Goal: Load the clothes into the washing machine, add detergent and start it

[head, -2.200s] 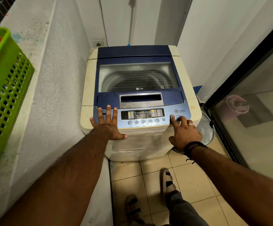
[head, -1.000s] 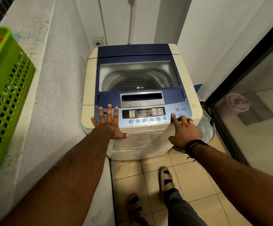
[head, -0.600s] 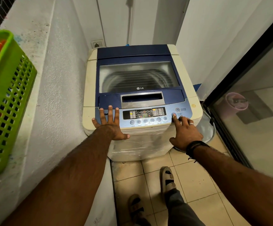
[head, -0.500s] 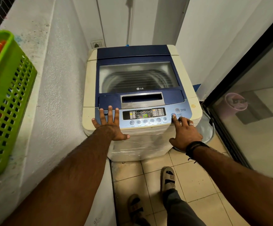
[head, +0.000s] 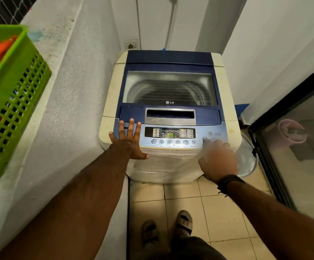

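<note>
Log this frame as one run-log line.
phase: starting | washing machine lid shut | display lit | left hand flat on panel | right hand blurred, at start button

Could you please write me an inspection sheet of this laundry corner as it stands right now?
Surface: washing machine top, lid closed.
Job's things: control panel display lit green; no clothes or detergent seen outside the basket.
Clutter: green basket on the ledge, orange cloth inside.
Grips: left hand flat on the panel's left end; right hand blurred, fingertip at the start button.
Cables: nothing seen; wall socket behind the machine.
Surroundings: tiled floor, glass door to the right.
</note>
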